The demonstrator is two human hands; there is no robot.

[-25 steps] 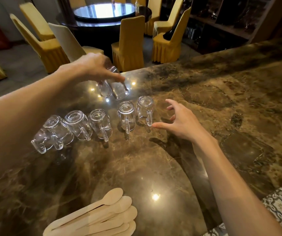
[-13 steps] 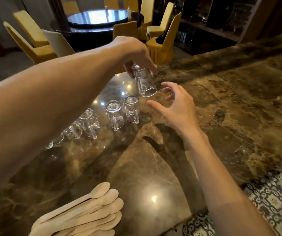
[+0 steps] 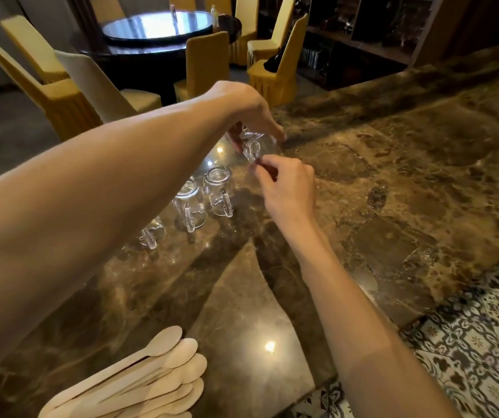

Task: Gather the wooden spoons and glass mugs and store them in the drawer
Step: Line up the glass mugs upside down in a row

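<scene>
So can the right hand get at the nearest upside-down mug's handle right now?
Probably not yet: the right hand is pinching the handle of the lifted mug. Otherwise the nearest inverted mug stands unobstructed beside it.

Restaurant, marble counter (image 3: 393, 176), covered banquet chairs (image 3: 206, 61)

Left hand (image 3: 249, 114): held raised, fingers curled downward in a grasp.
Right hand (image 3: 287, 188): raised beneath it, fingertips pinched.

R hand (image 3: 287, 188) now pinches handle of mug (image 3: 254, 146) that L hand (image 3: 248, 110) carried over.
</scene>
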